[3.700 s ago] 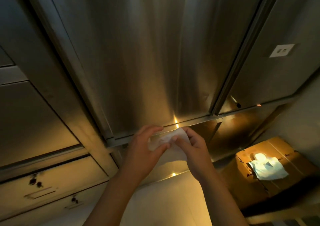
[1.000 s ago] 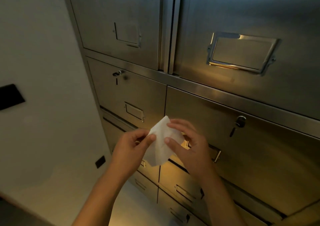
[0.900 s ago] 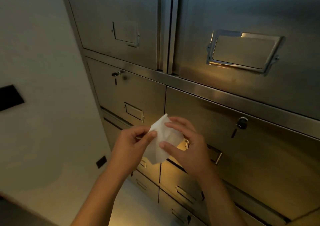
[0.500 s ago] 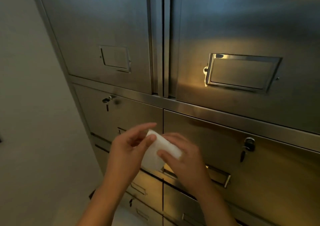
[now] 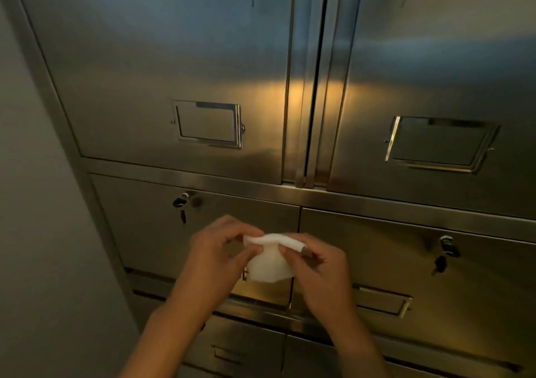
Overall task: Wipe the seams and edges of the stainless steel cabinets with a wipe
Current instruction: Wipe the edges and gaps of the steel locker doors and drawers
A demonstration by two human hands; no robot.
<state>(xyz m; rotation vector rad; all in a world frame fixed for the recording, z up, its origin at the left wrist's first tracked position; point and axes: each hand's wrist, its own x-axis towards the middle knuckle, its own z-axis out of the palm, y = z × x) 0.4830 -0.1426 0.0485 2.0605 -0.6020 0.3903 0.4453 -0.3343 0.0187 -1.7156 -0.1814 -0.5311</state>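
Since half a second ago the view has tilted upward and moved rightward, so the two upper doors of the stainless steel cabinet [image 5: 150, 58] now fill most of the frame, and the wipe [image 5: 268, 257] has been drawn out flatter between the hands, its top edge now a folded strip.

Left hand [image 5: 216, 257] pinches the wipe's left end between thumb and curled fingers; right hand [image 5: 314, 264] pinches its right end the same way. Both hold it in the air in front of the cabinet, just below the horizontal rail [image 5: 348, 201] under the doors and over the vertical seam [image 5: 298, 224] between the two top drawers. Whether the wipe touches the steel cannot be told.

Above the rail, the doors meet at a central seam [image 5: 314, 87]. All doors and drawers are closed, so their contents are hidden. Each door carries a metal label holder, the left label holder [image 5: 208, 124] and the right label holder [image 5: 438, 144]; both frames show bare steel, with no readable writing. Below the rail, a lock with a key [image 5: 181, 203] sits on the left drawer and another lock [image 5: 446, 247] on the right drawer. More drawers lie below the hands, and a plain wall [image 5: 29, 232] runs left of the cabinet.
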